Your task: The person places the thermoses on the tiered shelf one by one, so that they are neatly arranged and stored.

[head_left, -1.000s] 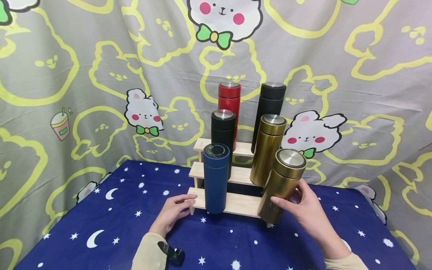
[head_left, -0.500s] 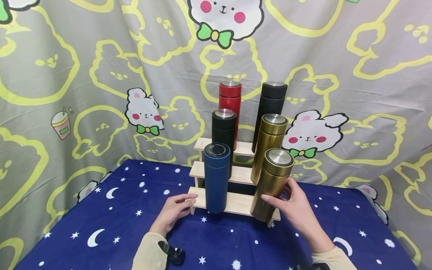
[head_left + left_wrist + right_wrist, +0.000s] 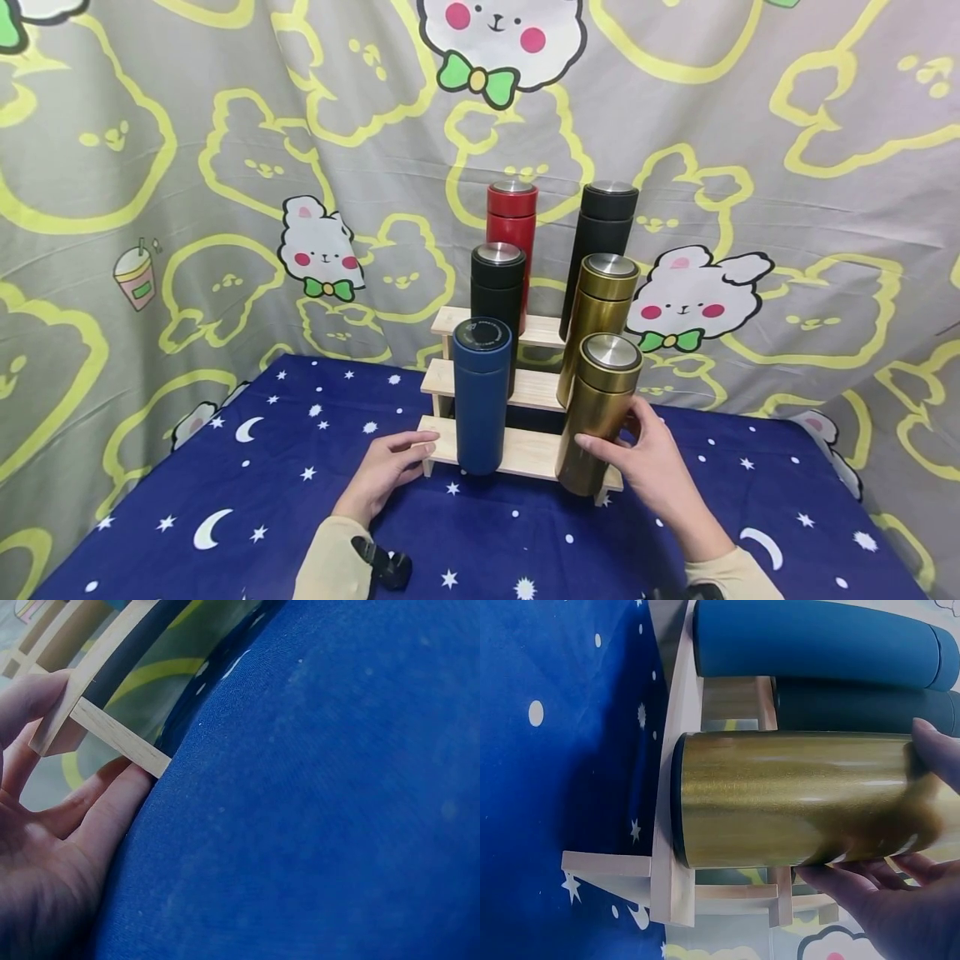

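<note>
My right hand (image 3: 654, 467) grips a gold thermos flask (image 3: 596, 433), thumb at the near side and fingers round the far right side. In the right wrist view the flask's dark base (image 3: 679, 801) meets the bottom tier near its right end. A second gold flask (image 3: 600, 333) stands behind it, one tier up. My left hand (image 3: 382, 471) holds the left end of the three-tier wooden stand (image 3: 536, 454). The left wrist view has the thumb on the shelf end (image 3: 64, 724) and fingers beside its leg (image 3: 120, 739). A blue flask (image 3: 482, 408) stands upright on the bottom tier's left part.
Behind the blue flask a black flask (image 3: 497, 292) stands on the middle tier. On the top tier are a red flask (image 3: 512, 217) and another black flask (image 3: 604, 225). A blue star-patterned cloth (image 3: 300, 500) covers the table; a patterned curtain (image 3: 390, 167) hangs behind.
My right hand has moved the front gold flask left onto the bottom tier, and it now stands more upright and slightly lower. My left hand stays at the stand's end.
</note>
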The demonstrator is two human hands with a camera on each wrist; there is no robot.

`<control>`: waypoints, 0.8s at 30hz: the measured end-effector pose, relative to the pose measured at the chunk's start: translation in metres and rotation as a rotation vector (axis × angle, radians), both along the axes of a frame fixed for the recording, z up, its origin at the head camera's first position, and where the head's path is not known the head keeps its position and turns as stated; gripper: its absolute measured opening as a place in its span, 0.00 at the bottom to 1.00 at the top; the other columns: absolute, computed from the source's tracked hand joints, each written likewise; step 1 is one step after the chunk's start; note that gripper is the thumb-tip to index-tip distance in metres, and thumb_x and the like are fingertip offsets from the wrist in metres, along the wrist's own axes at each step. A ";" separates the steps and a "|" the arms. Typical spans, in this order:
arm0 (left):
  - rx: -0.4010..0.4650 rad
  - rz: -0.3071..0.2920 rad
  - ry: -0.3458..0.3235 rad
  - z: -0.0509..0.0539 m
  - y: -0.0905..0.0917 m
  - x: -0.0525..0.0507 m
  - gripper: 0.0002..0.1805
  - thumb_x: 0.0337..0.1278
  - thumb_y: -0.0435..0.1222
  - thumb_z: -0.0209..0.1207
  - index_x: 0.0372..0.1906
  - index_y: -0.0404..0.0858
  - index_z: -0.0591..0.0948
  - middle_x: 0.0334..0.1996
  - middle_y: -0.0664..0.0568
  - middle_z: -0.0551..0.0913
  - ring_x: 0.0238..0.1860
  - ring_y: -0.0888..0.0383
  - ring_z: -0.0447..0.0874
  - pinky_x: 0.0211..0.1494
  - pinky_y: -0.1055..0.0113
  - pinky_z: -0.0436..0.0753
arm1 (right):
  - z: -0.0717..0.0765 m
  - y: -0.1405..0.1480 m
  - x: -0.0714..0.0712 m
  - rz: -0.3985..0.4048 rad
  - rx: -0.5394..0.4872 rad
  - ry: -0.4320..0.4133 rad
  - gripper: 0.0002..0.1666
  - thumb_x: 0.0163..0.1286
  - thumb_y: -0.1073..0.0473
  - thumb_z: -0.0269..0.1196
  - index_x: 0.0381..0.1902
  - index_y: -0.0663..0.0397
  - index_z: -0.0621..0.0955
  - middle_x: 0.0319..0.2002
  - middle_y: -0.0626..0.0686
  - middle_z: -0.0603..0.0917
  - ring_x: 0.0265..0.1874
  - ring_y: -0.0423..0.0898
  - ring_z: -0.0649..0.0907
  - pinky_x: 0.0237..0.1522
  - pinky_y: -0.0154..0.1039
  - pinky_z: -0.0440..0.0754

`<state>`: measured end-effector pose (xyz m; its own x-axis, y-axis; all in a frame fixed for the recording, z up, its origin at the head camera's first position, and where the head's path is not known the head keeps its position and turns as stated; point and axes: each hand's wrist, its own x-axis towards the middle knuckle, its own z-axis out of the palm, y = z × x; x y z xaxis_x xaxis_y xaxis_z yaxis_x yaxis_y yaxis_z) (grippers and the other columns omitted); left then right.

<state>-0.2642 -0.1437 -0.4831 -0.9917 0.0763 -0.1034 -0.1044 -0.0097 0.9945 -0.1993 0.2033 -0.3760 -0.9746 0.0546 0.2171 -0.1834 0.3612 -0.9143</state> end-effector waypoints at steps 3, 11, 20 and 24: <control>0.000 0.000 0.000 0.000 0.000 0.000 0.17 0.55 0.37 0.69 0.49 0.34 0.86 0.55 0.43 0.80 0.50 0.52 0.80 0.54 0.52 0.80 | 0.000 -0.001 0.000 0.003 -0.014 0.003 0.39 0.58 0.59 0.74 0.63 0.62 0.68 0.59 0.63 0.74 0.59 0.57 0.73 0.60 0.57 0.71; 0.001 -0.004 0.000 -0.001 0.000 0.000 0.18 0.56 0.38 0.69 0.49 0.34 0.86 0.55 0.44 0.81 0.51 0.52 0.80 0.54 0.52 0.80 | -0.004 -0.003 -0.001 0.006 -0.046 0.028 0.38 0.57 0.61 0.75 0.62 0.62 0.70 0.58 0.61 0.74 0.58 0.55 0.73 0.60 0.56 0.72; 0.006 -0.016 0.002 0.001 -0.001 0.001 0.18 0.56 0.37 0.69 0.50 0.34 0.86 0.55 0.43 0.80 0.51 0.52 0.79 0.54 0.51 0.80 | -0.005 -0.003 -0.002 0.012 -0.033 0.040 0.39 0.58 0.62 0.74 0.63 0.62 0.68 0.58 0.60 0.74 0.57 0.53 0.74 0.58 0.50 0.74; 0.006 -0.021 0.000 0.001 -0.001 0.001 0.18 0.56 0.38 0.69 0.50 0.34 0.86 0.55 0.43 0.80 0.51 0.52 0.79 0.54 0.51 0.80 | -0.005 -0.003 -0.002 0.024 -0.035 0.045 0.41 0.57 0.63 0.75 0.63 0.63 0.66 0.59 0.60 0.73 0.58 0.53 0.73 0.58 0.52 0.73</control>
<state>-0.2634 -0.1445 -0.4823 -0.9899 0.0978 -0.1030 -0.1048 -0.0132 0.9944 -0.2011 0.2004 -0.3807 -0.9651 0.0394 0.2590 -0.2328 0.3244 -0.9168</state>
